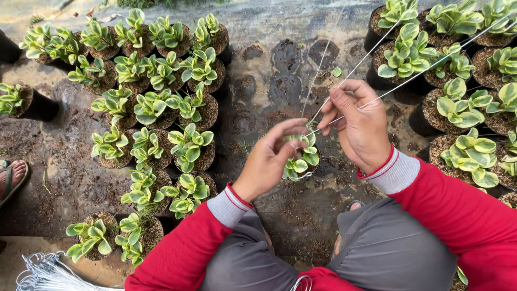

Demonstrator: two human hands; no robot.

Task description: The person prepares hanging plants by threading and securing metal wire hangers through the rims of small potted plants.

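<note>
— Wires (377,51) first: which hand has them?

— Your right hand (358,126) pinches the thin pale wires between thumb and fingers, closed tight on them. Their long axis runs up and to the right, away from you, over the potted plants on the right (458,108).

— And the small pot (301,159)?

— It hangs just below and between your hands. Your left hand (272,159) is nearer, fingers curled around its leafy top and touching it, holding it from the left.

— Room to move?

— Bare dark ground (269,81) lies open ahead of your hands. Rows of potted plants on the left (156,108) stand well apart from them; the right-hand pots sit closer, under the wires. A bundle of wire hangers (46,275) lies near your left elbow, and someone's sandalled foot (11,180) shows at the far left edge.
</note>
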